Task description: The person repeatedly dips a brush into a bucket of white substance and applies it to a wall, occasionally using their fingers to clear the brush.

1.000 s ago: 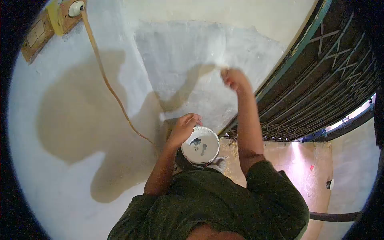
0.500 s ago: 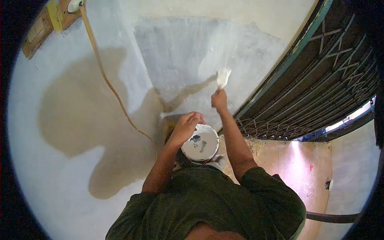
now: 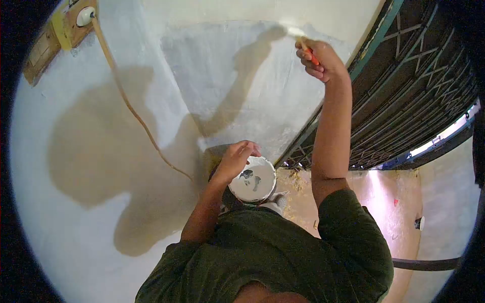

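The right hand (image 3: pixel 322 60), raised near the top centre of the frame, is clenched around the orange handle of a paintbrush (image 3: pixel 303 43). The pale bristles touch the upper edge of a grey, freshly coated patch (image 3: pixel 242 86) on the wall (image 3: pixel 86 166). The left hand (image 3: pixel 235 159), at the middle of the frame, grips the rim of a small round paint tub (image 3: pixel 252 181) and holds it close to the person's chest.

The brush works right beside a dark metal grille (image 3: pixel 419 86) at the right of the frame, so a wide stroke could smear paint onto its frame. With the arm stretched high, a loaded brush could also drip down the forearm or onto the floor (image 3: pixel 389 197) at the lower right. The tub is held by one hand only, and a tilt could spill it down the green shirt (image 3: pixel 283 257).

The tub holds white paint that coats most of its inside. A few dark bare spots show through near its centre, so the paint looks shallow.

A cable (image 3: pixel 131 108) runs from a socket (image 3: pixel 83 16) in the upper left, just left of the patch.
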Action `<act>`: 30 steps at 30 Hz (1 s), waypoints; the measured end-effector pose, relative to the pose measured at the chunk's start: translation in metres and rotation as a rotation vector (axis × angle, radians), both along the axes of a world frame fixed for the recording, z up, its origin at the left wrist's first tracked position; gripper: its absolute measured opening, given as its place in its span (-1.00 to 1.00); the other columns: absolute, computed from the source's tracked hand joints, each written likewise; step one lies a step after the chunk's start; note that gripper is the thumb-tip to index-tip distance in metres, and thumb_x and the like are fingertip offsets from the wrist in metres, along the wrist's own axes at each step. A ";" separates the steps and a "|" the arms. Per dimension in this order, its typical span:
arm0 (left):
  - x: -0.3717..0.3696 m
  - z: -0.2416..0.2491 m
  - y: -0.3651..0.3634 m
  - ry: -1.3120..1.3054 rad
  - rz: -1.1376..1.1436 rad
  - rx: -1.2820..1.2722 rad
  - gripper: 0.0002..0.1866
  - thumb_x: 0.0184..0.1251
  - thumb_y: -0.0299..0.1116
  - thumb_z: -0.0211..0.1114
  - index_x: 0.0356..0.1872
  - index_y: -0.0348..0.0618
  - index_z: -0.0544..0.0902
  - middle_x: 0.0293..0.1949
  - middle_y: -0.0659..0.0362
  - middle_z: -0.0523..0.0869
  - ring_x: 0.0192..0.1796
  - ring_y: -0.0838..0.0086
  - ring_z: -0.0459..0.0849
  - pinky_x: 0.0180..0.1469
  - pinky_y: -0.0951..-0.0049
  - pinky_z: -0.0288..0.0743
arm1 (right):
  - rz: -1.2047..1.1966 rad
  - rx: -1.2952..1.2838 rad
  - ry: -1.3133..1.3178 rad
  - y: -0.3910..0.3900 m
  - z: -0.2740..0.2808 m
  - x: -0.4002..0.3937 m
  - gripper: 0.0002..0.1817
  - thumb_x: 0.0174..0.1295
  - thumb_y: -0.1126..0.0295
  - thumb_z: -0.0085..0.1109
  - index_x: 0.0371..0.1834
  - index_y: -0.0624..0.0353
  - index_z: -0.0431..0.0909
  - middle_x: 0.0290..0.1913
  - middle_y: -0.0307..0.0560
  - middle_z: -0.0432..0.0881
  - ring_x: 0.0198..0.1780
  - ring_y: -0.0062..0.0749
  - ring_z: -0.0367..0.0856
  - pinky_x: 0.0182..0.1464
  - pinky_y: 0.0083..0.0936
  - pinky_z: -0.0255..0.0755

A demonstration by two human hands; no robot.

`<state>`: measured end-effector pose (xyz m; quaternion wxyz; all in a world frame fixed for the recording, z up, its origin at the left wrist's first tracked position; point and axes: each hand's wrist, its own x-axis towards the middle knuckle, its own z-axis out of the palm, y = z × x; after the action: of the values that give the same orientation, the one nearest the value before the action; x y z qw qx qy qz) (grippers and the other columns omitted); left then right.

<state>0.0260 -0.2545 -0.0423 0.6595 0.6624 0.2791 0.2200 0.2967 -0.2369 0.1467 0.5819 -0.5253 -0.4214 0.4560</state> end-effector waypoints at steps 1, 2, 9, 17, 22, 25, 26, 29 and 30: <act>0.001 0.003 -0.002 0.006 -0.005 -0.010 -0.66 0.40 -0.16 -0.07 -0.19 -0.18 0.58 -0.30 0.21 0.67 -0.18 0.53 0.61 -0.21 0.46 0.42 | -0.104 0.032 -0.080 -0.008 0.011 -0.014 -0.74 0.22 0.31 -0.18 -0.58 0.16 0.37 -0.76 -0.28 0.29 -0.90 -0.61 0.05 -0.89 -0.61 -0.06; 0.003 -0.001 -0.002 0.007 -0.008 -0.012 -0.66 0.40 -0.16 -0.07 -0.19 -0.18 0.58 -0.30 0.21 0.67 -0.18 0.53 0.61 -0.21 0.46 0.42 | -0.208 0.062 -0.161 -0.012 0.013 -0.023 -0.70 0.20 0.31 -0.20 -0.64 0.19 0.34 -0.76 -0.20 0.31 -0.89 -0.49 0.08 -0.87 -0.51 0.03; 0.012 -0.015 0.001 -0.004 -0.049 -0.026 -0.64 0.41 -0.14 -0.07 -0.19 -0.20 0.57 -0.32 0.21 0.66 -0.18 0.52 0.60 -0.22 0.46 0.41 | -0.363 -0.118 -0.773 0.058 -0.287 -0.006 -0.64 0.30 0.29 -0.21 -0.48 0.37 0.40 -0.65 0.22 0.48 -0.66 -0.04 0.49 -0.53 -0.20 0.40; 0.011 -0.009 0.006 -0.001 -0.065 -0.031 -0.64 0.39 -0.12 -0.08 -0.18 -0.19 0.56 -0.30 0.18 0.66 -0.17 0.52 0.61 -0.21 0.46 0.41 | -0.006 -0.471 -0.175 0.016 -0.338 0.035 -0.83 0.00 0.32 0.04 -0.64 0.14 0.47 -0.72 -0.19 0.40 -0.81 -0.46 0.26 -0.78 -0.53 0.08; 0.023 -0.012 0.012 0.008 -0.060 -0.037 -0.62 0.39 -0.09 -0.08 -0.18 -0.19 0.56 -0.30 0.17 0.66 -0.17 0.50 0.61 -0.21 0.46 0.41 | -0.005 -0.161 0.105 0.006 -0.049 0.050 -0.80 0.10 0.29 -0.04 -0.62 0.10 0.39 -0.71 -0.29 0.33 -0.81 -0.65 0.10 -0.81 -0.66 -0.06; 0.030 -0.006 0.007 -0.044 -0.062 -0.041 -0.62 0.40 -0.09 -0.08 -0.19 -0.19 0.56 -0.30 0.18 0.66 -0.18 0.50 0.61 -0.21 0.46 0.40 | -0.076 -0.008 0.008 -0.015 0.009 0.013 -0.72 0.25 0.22 -0.15 -0.51 0.14 0.38 -0.72 -0.32 0.30 -0.82 -0.69 0.07 -0.82 -0.70 -0.06; 0.033 -0.005 0.006 -0.043 -0.067 -0.040 -0.62 0.40 -0.09 -0.08 -0.19 -0.19 0.56 -0.30 0.18 0.66 -0.18 0.50 0.61 -0.21 0.46 0.40 | -0.195 0.040 -0.089 -0.020 0.011 0.001 -0.67 0.34 0.16 -0.22 -0.44 0.16 0.38 -0.73 -0.36 0.29 -0.83 -0.73 0.04 -0.84 -0.73 -0.07; 0.041 -0.004 0.004 -0.063 -0.086 -0.021 -0.62 0.41 -0.09 -0.09 -0.20 -0.18 0.56 -0.30 0.18 0.66 -0.18 0.51 0.61 -0.22 0.45 0.40 | -0.316 -0.029 -0.611 -0.004 -0.057 0.000 -0.65 0.36 0.12 -0.25 -0.30 0.19 0.36 -0.71 -0.27 0.36 -0.77 -0.61 0.24 -0.73 -0.58 0.14; 0.043 -0.004 0.004 -0.084 -0.099 -0.018 -0.62 0.41 -0.09 -0.10 -0.20 -0.18 0.56 -0.30 0.18 0.66 -0.18 0.51 0.61 -0.22 0.45 0.39 | -0.399 0.024 -0.608 0.009 -0.098 0.005 -0.58 0.37 0.11 -0.29 -0.36 0.28 0.38 -0.68 -0.10 0.40 -0.70 -0.37 0.34 -0.59 -0.40 0.25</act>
<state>0.0689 -0.2504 -0.0467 0.6866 0.6597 0.2200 0.2122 0.3014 -0.2275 0.0483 0.5135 -0.7019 -0.4698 0.1516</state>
